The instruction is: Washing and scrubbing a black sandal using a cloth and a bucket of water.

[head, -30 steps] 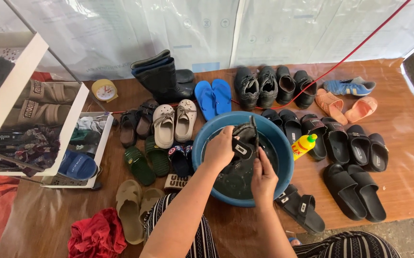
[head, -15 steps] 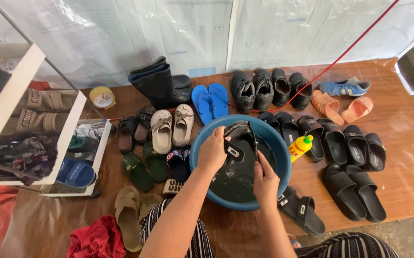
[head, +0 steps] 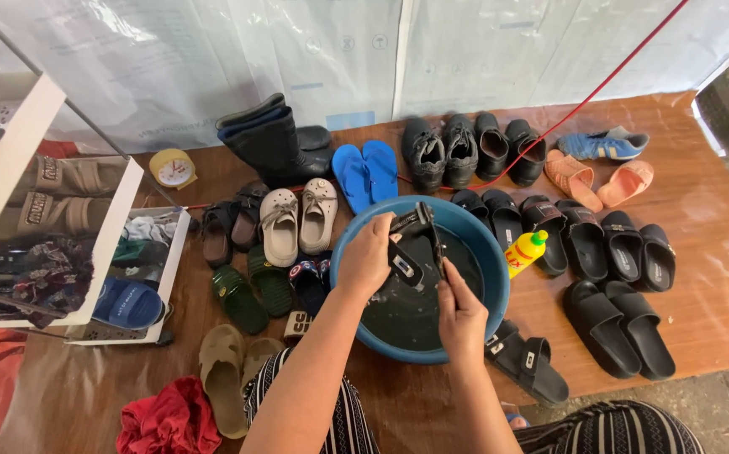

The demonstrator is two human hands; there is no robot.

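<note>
While my left hand (head: pixel 370 256) keeps its fingers clamped on a black sandal (head: pixel 411 244), I hold that sandal upright over the dark water in the blue basin (head: pixel 499 286). My right hand (head: pixel 461 315) grips its lower edge, fingers together. A yellow bottle (head: pixel 526 251) lies just beside the basin on the counter (head: pixel 718 277).

Both arms are bare, with no sleeves. The left hand (head: pixel 368 259) and the right hand (head: pixel 462 318) have no gloves and no rings that show. The person wears clothes with thin black and white stripes (head: pixel 349 424).
</note>
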